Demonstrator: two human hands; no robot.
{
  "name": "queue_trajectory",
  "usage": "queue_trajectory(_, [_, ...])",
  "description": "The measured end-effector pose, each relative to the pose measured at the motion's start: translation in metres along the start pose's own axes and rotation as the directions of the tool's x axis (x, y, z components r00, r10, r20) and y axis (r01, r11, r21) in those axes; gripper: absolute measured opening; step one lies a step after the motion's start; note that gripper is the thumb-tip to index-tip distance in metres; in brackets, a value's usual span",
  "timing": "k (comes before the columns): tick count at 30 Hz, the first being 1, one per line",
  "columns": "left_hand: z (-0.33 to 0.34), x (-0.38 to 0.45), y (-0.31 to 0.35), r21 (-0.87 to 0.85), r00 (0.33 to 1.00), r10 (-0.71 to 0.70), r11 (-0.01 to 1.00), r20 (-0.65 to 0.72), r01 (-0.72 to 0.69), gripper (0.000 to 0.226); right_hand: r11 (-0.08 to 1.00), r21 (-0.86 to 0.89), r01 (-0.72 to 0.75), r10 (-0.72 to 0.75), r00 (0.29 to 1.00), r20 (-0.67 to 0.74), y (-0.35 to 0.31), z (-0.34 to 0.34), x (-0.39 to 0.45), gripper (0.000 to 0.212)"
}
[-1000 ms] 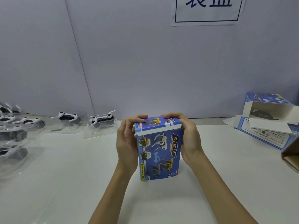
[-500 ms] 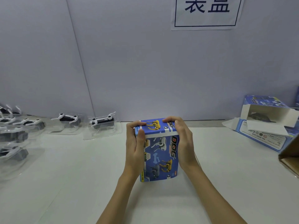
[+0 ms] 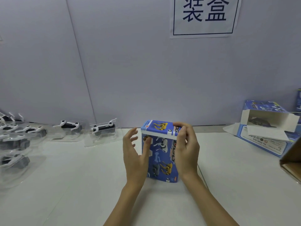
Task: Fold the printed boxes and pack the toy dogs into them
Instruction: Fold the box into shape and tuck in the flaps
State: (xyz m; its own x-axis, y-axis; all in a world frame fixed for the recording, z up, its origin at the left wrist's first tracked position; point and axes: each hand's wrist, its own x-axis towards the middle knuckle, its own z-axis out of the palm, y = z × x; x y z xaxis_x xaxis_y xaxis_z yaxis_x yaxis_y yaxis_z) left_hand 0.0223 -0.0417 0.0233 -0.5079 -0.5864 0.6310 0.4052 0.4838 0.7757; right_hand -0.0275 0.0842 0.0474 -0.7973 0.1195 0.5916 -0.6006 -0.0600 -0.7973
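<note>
A blue printed box with dog pictures stands upright on the white table, its top flap folded down. My right hand grips its right side, fingers curled over the top right corner. My left hand is beside the box's left face with fingers spread and straight, the thumb touching the front. Toy dogs in clear plastic trays lie to the left: one nearest the box, another further left, several more at the far left.
An open blue box with a dark toy inside lies on its side at the right, flap out. A brown cardboard carton corner juts in at the right edge. A grey wall with a printed sign stands behind.
My left hand has let go of the box's top left corner and opened, fingers spreading away from the side. The right hand keeps its grip. The view has tilted slightly down.
</note>
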Motion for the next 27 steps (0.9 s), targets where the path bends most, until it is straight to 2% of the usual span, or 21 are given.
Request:
queue_trajectory(2, [0.003, -0.001, 0.0, 0.153, 0.988, 0.153, 0.977, -0.005, -0.151, 0.05, 1.0, 0.016, -0.025, 0.026, 0.995, -0.092, -0.001, 0.002, 0.0, 0.033])
queue_trajectory(3, [0.005, -0.002, 0.0, 0.227, 0.973, 0.228, 0.946, 0.043, -0.232, 0.06, 0.998, 0.041, -0.048, 0.052, 0.991, -0.123, -0.002, 0.002, 0.0, 0.035])
queue_trajectory(5, [0.01, -0.006, 0.004, 0.351, 0.936, 0.292, 0.87, 0.2, -0.346, 0.091, 0.978, 0.157, -0.139, 0.16, 0.979, -0.13, -0.003, 0.004, -0.001, 0.032])
queue_trajectory(7, [0.01, -0.006, 0.005, 0.477, 0.903, 0.295, 0.773, 0.313, -0.418, 0.108, 0.921, 0.27, -0.281, 0.3, 0.954, -0.03, -0.001, 0.006, -0.003, 0.033])
queue_trajectory(9, [0.002, 0.002, 0.004, 0.561, 0.885, 0.313, 0.687, 0.344, -0.461, 0.106, 0.873, 0.277, -0.402, 0.387, 0.916, 0.108, 0.001, 0.009, -0.004, 0.041])
queue_trajectory(12, [-0.02, 0.019, -0.002, 0.515, 0.853, 0.33, 0.689, 0.405, -0.51, 0.101, 0.871, 0.185, -0.456, 0.399, 0.874, 0.276, -0.001, 0.008, 0.002, 0.049])
queue_trajectory(14, [-0.029, 0.026, -0.005, 0.458, 0.822, 0.312, 0.71, 0.476, -0.535, 0.099, 0.899, 0.042, -0.436, 0.388, 0.838, 0.384, -0.002, -0.001, 0.009, 0.051])
queue_trajectory(18, [-0.033, 0.026, -0.006, 0.461, 0.751, 0.302, 0.637, 0.588, -0.618, 0.104, 0.884, -0.161, -0.438, 0.439, 0.663, 0.607, 0.004, -0.021, 0.018, 0.04])
queue_trajectory(20, [-0.03, 0.023, -0.005, 0.486, 0.737, 0.314, 0.59, 0.598, -0.645, 0.101, 0.884, -0.165, -0.437, 0.429, 0.616, 0.661, 0.007, -0.027, 0.019, 0.045])
queue_trajectory(23, [-0.023, 0.018, -0.001, 0.542, 0.76, 0.266, 0.566, 0.593, -0.621, 0.108, 0.882, -0.161, -0.442, 0.413, 0.562, 0.717, 0.009, -0.027, 0.016, 0.057])
queue_trajectory(25, [-0.022, 0.017, -0.002, 0.577, 0.771, 0.245, 0.541, 0.589, -0.612, 0.112, 0.882, -0.185, -0.434, 0.42, 0.547, 0.724, 0.012, -0.023, 0.014, 0.057])
queue_trajectory(27, [-0.022, 0.017, -0.002, 0.583, 0.773, 0.258, 0.531, 0.58, -0.614, 0.114, 0.882, -0.175, -0.439, 0.42, 0.56, 0.714, 0.015, -0.02, 0.012, 0.054])
